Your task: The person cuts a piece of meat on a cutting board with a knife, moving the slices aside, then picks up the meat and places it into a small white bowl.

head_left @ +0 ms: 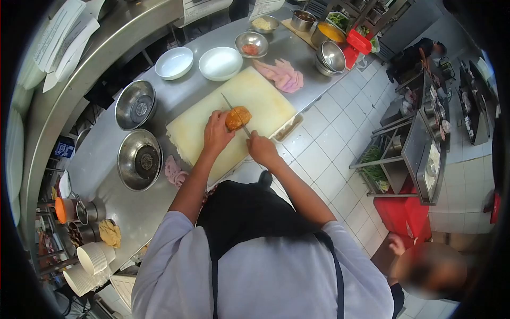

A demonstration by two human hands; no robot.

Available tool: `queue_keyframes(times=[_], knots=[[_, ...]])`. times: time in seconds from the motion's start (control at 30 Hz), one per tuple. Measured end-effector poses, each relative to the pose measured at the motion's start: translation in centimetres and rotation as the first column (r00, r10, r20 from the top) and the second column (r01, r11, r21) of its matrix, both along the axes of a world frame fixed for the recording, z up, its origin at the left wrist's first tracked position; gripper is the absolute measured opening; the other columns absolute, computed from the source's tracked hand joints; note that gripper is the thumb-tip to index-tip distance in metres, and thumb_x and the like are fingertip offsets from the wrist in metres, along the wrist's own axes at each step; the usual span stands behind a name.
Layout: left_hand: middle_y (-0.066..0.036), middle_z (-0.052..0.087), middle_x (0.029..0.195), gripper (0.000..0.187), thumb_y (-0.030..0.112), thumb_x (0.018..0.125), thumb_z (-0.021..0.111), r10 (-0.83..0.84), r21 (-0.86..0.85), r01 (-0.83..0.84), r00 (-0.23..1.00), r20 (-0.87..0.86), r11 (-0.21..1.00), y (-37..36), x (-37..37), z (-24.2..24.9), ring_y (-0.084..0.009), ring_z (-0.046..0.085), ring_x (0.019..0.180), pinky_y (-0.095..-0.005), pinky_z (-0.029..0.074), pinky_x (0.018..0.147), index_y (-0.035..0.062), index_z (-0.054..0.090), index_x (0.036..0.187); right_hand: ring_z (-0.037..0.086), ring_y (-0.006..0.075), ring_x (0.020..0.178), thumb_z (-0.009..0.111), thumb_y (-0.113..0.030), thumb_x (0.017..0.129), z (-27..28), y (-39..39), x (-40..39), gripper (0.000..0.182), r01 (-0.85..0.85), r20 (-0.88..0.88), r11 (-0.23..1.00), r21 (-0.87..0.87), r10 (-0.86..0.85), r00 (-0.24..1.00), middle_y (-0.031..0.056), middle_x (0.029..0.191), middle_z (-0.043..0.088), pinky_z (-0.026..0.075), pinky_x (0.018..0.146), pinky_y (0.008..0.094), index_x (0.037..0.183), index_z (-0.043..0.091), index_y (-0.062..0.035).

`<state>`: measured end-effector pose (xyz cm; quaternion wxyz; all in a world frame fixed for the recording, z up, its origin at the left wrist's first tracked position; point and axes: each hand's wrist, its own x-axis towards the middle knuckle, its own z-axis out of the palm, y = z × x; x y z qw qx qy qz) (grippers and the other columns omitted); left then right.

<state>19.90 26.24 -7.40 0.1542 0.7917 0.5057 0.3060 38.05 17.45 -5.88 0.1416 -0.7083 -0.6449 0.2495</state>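
Two bare hands work over the pale cutting board (265,101), and a browned block of food (238,118) lies between them near the middle of it. The left hand (215,131) is at the block's left side, its fingers bent and pressed against it to keep hold. The right hand (260,147) is closed around the handle of a knife (227,99), just beside the block on its near right side. The blade runs across the block: its tip shows past the far side and its base on the near side, with the food covering the middle, so how deep it has gone cannot be told. The block is small and chunky, golden brown with darker orange patches and a rough, uneven surface. The board lies along the near edge of the metal tabletop (180,93), with a shallow container (289,129) beside its right corner and tiled floor (332,141) beyond that. Wide stretches of board surface show from the block to its far and right corners, and from the left hand to its left corner. A pink cloth (283,75) lies close to the board's far right edge; a white bowl (220,63) stands just beyond its far edge, and a metal bowl (139,141) sits off its left corner.
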Motion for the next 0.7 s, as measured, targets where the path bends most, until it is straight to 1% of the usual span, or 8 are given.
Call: queue_keyframes(times=[0.1, 0.2, 0.3, 0.37, 0.43, 0.53, 0.63, 0.7], knots=[[-0.011, 0.058, 0.129, 0.072, 0.015, 0.071, 0.09, 0.014, -0.001, -0.014, 1.0, 0.012, 1.0, 0.4, 0.1, -0.5, -0.0342, 0.065, 0.117, -0.0454, 0.058, 0.093, 0.0136, 0.062, 0.137, 0.073, 0.0494, 0.09, 0.053, -0.029, 0.106, 4.0, -4.4, 1.1, 0.034, 0.003, 0.05, 0.985, -0.173, 0.006, 0.999, 0.0316, 0.093, 0.073, 0.058, 0.081, 0.0593, 0.114, 0.054, 0.0035], [-0.011, 0.058, 0.131, 0.071, 0.015, 0.072, 0.089, -0.001, -0.039, 0.001, 1.0, -0.006, 0.999, 0.2, -0.3, -0.2, -0.0343, 0.066, 0.116, -0.0452, 0.058, 0.093, 0.0135, 0.062, 0.137, 0.073, 0.0488, 0.091, 0.053, -0.027, 0.105, 5.5, -8.1, 1.6, 0.032, 0.008, 0.072, 0.965, -0.261, 0.011, 0.997, 0.032, 0.095, 0.073, 0.058, 0.081, 0.0588, 0.113, 0.054, 0.0043], [-0.011, 0.059, 0.131, 0.07, 0.014, 0.072, 0.088, -0.026, -0.076, 0.026, 1.0, -0.009, 0.997, 0.4, -0.6, 0.6, -0.0342, 0.067, 0.115, -0.0447, 0.057, 0.095, 0.0132, 0.062, 0.137, 0.073, 0.0487, 0.091, 0.053, -0.024, 0.104, 1.9, -6.3, 1.2, 0.031, 0.004, 0.08, 0.977, -0.213, 0.013, 0.997, 0.0321, 0.094, 0.073, 0.058, 0.081, 0.0583, 0.111, 0.054, 0.0058], [-0.011, 0.059, 0.13, 0.07, 0.015, 0.072, 0.088, -0.036, -0.07, 0.036, 0.999, 0.006, 0.997, 0.2, -0.6, 0.6, -0.0336, 0.067, 0.115, -0.0445, 0.058, 0.095, 0.0134, 0.062, 0.137, 0.073, 0.0489, 0.089, 0.051, -0.02, 0.102, -3.9, -2.7, 0.8, 0.028, -0.08, 0.112, 0.997, -0.013, 0.081, 0.99, 0.0316, 0.093, 0.073, 0.059, 0.08, 0.0569, 0.109, 0.055, 0.0066], [-0.011, 0.059, 0.131, 0.07, 0.015, 0.072, 0.088, -0.022, -0.045, 0.022, 1.0, -0.001, 0.999, 0.1, -0.6, 0.3, -0.0337, 0.066, 0.116, -0.0446, 0.058, 0.094, 0.0137, 0.062, 0.137, 0.074, 0.0485, 0.087, 0.05, -0.016, 0.101, -3.0, 1.3, -0.8, 0.025, -0.001, 0.073, 1.0, -0.017, 0.002, 0.997, 0.0308, 0.09, 0.073, 0.059, 0.079, 0.0555, 0.109, 0.055, 0.007], [-0.011, 0.058, 0.132, 0.071, 0.016, 0.072, 0.088, -0.007, -0.039, 0.006, 1.0, -0.016, 0.999, 0.4, -0.6, 0.1, -0.034, 0.065, 0.118, -0.0449, 0.058, 0.094, 0.0141, 0.061, 0.138, 0.074, 0.0482, 0.087, 0.049, -0.017, 0.102, -1.6, 2.0, -1.2, 0.026, 0.048, 0.053, 0.997, -0.056, -0.045, 0.998, 0.0302, 0.089, 0.073, 0.059, 0.079, 0.0555, 0.109, 0.055, 0.0069], [-0.012, 0.057, 0.135, 0.071, 0.015, 0.073, 0.088, 0.04, -0.041, -0.04, 0.999, 0.005, 0.998, -0.1, -0.2, -0.6, -0.0345, 0.064, 0.12, -0.0454, 0.058, 0.095, 0.0141, 0.06, 0.139, 0.073, 0.0489, 0.086, 0.051, -0.021, 0.102, -2.9, -1.3, -0.3, 0.029, 0.032, 0.062, 0.997, -0.066, -0.028, 0.998, 0.03, 0.088, 0.073, 0.058, 0.079, 0.0577, 0.11, 0.055, 0.0067], [-0.012, 0.057, 0.136, 0.071, 0.015, 0.074, 0.087, 0.057, -0.053, -0.056, 0.998, 0.021, 0.997, 0.0, -0.3, -0.6, -0.0349, 0.063, 0.121, -0.0457, 0.057, 0.096, 0.014, 0.06, 0.139, 0.072, 0.0496, 0.085, 0.052, -0.024, 0.103, -1.0, -6.0, 0.4, 0.032, 0.056, 0.049, 0.994, -0.093, -0.052, 0.997, 0.0305, 0.088, 0.072, 0.057, 0.078, 0.0596, 0.112, 0.054, 0.0058]])
